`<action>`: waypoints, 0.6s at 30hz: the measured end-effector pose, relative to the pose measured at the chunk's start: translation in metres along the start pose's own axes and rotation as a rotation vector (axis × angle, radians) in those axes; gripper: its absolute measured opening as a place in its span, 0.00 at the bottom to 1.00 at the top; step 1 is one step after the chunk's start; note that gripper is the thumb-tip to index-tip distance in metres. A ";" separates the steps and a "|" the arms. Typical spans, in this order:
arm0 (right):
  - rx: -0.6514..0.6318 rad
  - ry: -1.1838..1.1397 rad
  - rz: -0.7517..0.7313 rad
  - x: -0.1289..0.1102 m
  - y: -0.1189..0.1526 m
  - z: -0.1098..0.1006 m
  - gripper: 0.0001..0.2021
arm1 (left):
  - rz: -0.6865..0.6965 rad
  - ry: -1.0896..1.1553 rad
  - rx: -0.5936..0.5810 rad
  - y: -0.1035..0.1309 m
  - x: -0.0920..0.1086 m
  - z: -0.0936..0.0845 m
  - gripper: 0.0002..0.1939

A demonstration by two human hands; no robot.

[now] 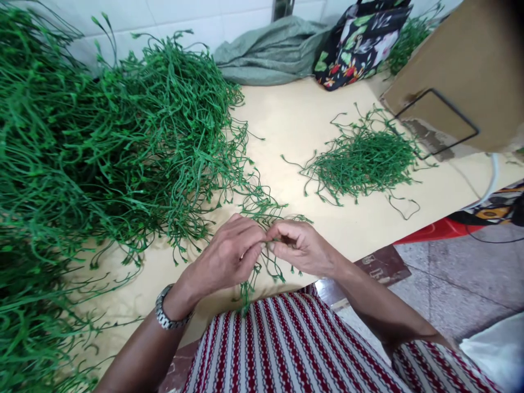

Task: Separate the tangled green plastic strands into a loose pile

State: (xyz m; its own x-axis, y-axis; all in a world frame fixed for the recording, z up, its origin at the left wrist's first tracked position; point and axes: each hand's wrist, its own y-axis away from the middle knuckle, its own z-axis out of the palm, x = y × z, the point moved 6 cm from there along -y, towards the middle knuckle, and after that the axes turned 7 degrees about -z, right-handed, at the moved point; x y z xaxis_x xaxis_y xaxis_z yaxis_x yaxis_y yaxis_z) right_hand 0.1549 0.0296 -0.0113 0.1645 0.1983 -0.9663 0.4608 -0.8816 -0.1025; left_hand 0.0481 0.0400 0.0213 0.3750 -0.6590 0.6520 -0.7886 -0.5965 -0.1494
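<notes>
My left hand (pixel 233 250), with a metal watch (pixel 166 311) on its wrist, is closed in a pinch near the table's front edge. Fingertip to fingertip with it, my right hand (pixel 302 248) pinches too. Between them are thin green stems (pixel 272 265) with small bud-like tips, some dangling below the fingers. The exact spot gripped is mostly hidden by the fingertips. To the left rises a large tangled heap of the same green stems (pixel 123 136). A smaller pile of stems (pixel 364 158) lies on the table to the right.
The pale tabletop (pixel 282 109) runs along a tiled wall. At the back lie a grey-green sack (pixel 270 52) and a floral bag (pixel 360 43). A cardboard piece (pixel 462 82) with a black wire frame (pixel 454 112) stands right. Something red (pixel 434 230) shows below the table edge.
</notes>
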 end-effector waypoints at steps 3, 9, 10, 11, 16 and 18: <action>0.095 0.012 0.046 0.004 0.002 -0.003 0.03 | -0.050 -0.122 0.139 0.001 -0.002 0.000 0.07; 0.169 -0.309 0.191 0.021 0.005 0.008 0.10 | -0.027 -0.267 0.349 0.003 0.003 0.002 0.09; 0.167 -0.324 0.202 0.022 0.005 0.009 0.10 | -0.024 -0.269 0.359 0.003 0.004 0.002 0.10; 0.158 -0.322 0.207 0.024 0.005 0.009 0.10 | -0.025 -0.267 0.358 0.003 0.004 0.002 0.10; 0.128 -0.049 0.090 0.014 0.004 -0.001 0.07 | -0.083 -0.303 0.174 -0.002 0.004 0.005 0.09; 0.094 0.149 -0.022 0.002 0.003 -0.005 0.07 | -0.087 -0.361 0.094 -0.004 0.006 0.005 0.10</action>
State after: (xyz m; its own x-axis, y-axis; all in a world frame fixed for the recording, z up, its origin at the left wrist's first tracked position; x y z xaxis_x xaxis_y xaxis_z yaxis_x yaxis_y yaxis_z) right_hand 0.1613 0.0299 -0.0125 0.2861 0.2727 -0.9186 0.3832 -0.9112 -0.1512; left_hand 0.0563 0.0360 0.0224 0.5995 -0.7127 0.3643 -0.7040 -0.6861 -0.1836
